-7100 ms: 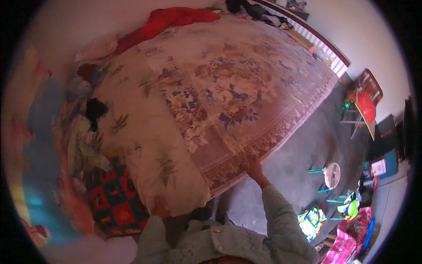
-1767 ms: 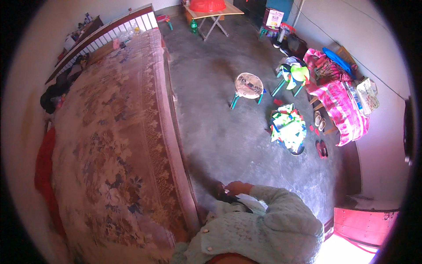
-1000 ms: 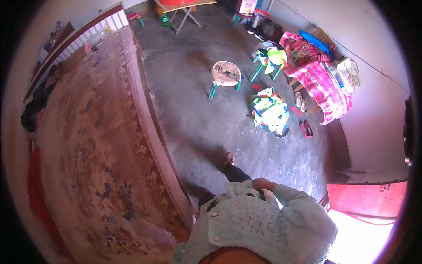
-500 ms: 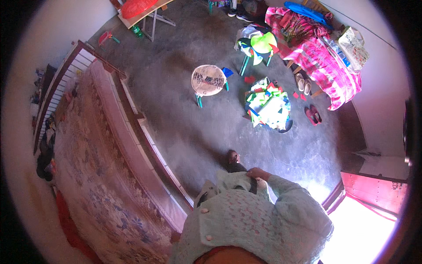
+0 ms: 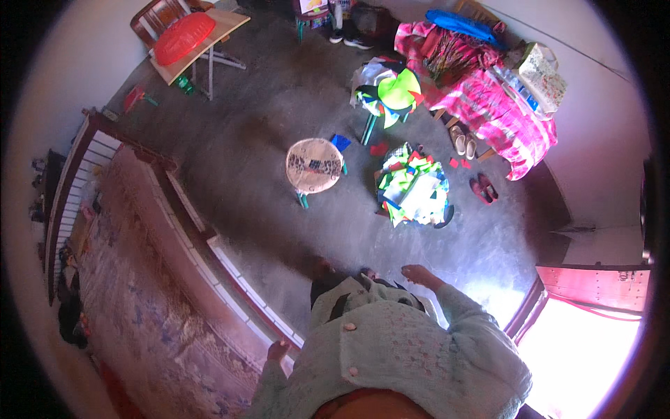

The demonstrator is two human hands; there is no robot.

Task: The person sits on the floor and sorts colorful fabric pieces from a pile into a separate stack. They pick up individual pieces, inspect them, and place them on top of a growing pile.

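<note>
Head view: the left hand (image 5: 278,350) is at the near part of the bed's (image 5: 255,307) right edge, its fingers bent; I cannot tell whether it touches the bed or grips anything. The right hand (image 5: 421,276) is over the floor (image 5: 244,202), just beside the jacket (image 5: 412,342), its fingers partly curled; what they may hold is too small to tell. The bed lies along the floor's left edge, under a flowered bedspread (image 5: 160,307). Mid-floor stands a round stool (image 5: 314,165), with a pile of bright scraps (image 5: 415,188) to its right. Near the floor's far left corner, a red basin (image 5: 185,37) sits toward the tabletop's (image 5: 227,26) left edge.
</note>
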